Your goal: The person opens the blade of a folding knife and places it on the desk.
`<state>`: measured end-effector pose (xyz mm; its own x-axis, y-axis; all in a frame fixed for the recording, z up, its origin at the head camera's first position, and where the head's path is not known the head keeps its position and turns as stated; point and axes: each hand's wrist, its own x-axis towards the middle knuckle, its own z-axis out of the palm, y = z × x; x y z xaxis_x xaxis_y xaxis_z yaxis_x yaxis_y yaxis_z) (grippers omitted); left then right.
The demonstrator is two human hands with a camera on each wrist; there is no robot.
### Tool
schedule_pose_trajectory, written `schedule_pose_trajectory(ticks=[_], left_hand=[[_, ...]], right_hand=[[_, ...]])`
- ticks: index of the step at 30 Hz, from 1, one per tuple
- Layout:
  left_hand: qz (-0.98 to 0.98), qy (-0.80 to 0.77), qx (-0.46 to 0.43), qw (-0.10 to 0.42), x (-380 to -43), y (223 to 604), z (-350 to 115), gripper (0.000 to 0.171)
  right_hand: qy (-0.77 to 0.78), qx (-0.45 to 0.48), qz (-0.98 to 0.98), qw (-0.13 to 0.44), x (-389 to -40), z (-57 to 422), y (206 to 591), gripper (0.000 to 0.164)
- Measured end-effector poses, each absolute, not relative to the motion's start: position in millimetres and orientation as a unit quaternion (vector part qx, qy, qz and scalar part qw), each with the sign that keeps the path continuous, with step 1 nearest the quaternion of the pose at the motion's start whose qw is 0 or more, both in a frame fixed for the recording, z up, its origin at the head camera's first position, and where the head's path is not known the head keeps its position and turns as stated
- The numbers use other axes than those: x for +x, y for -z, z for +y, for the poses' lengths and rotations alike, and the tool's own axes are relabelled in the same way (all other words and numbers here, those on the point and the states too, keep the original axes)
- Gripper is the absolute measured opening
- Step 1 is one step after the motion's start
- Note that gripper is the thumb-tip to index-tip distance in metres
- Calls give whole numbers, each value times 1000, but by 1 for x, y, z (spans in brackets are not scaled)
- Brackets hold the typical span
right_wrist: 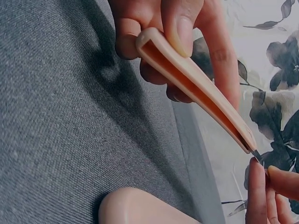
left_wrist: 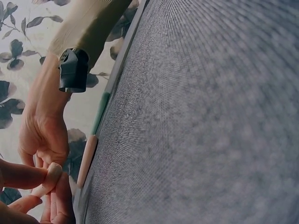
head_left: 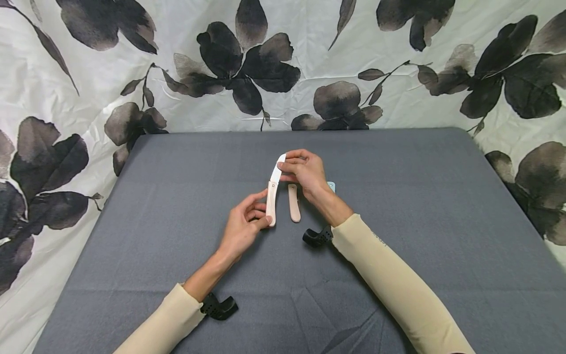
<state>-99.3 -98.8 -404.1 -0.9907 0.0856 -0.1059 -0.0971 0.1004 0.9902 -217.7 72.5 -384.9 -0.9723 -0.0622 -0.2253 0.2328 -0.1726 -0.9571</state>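
Observation:
Between both hands is an unfolded folding knife with a pale pink handle and a white blade. My left hand grips the handle near its butt end, thumb on one side. My right hand pinches the blade toward its tip. In the right wrist view, the long open slot of the handle faces the camera, and the right fingertips meet the blade at the far end. A second pale pink handle lies on the table just right of the held knife, no blade showing.
A light blue-green handle lies mostly hidden behind the right wrist; the left wrist view shows its green side. Grey cloth covers the table. A floral-patterned sheet hangs behind. Black cameras sit on both wrists.

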Motion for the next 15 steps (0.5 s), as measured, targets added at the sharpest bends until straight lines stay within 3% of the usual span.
schedule_pose_trajectory(ticks=[15], left_hand=[[746, -663, -9, 61, -96, 410, -96, 65]], right_hand=[[742, 41, 659, 116, -218, 76, 388, 27]])
